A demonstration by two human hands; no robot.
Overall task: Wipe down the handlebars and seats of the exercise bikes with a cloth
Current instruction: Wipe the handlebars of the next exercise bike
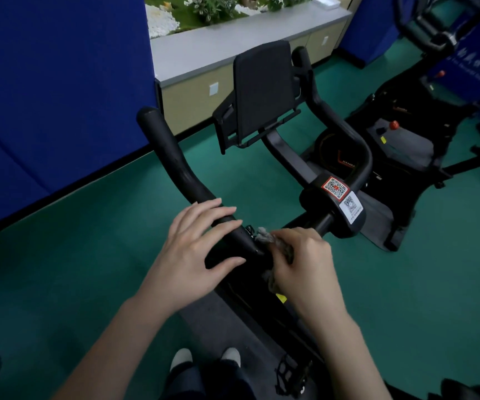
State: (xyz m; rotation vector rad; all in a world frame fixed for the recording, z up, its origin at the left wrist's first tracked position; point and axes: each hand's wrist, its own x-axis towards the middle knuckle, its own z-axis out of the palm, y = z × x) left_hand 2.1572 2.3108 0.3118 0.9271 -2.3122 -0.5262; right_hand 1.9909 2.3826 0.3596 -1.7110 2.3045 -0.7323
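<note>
With the left hand [201, 246] spread on the handlebar [175, 163], the right hand [305, 261] clutches a bunched cloth [273, 241] against its crossbar, so the seats and the neighbouring bike [400, 145] likely remain.

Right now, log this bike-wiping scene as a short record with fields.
left hand: rests on the handlebar, fingers straight
right hand: grips the cloth against the bar
cloth: grey, bunched, beside the left hand
tablet holder: black, upright between the bar ends
QR stickers: two, on the centre clamp
second bike: to the right
</note>
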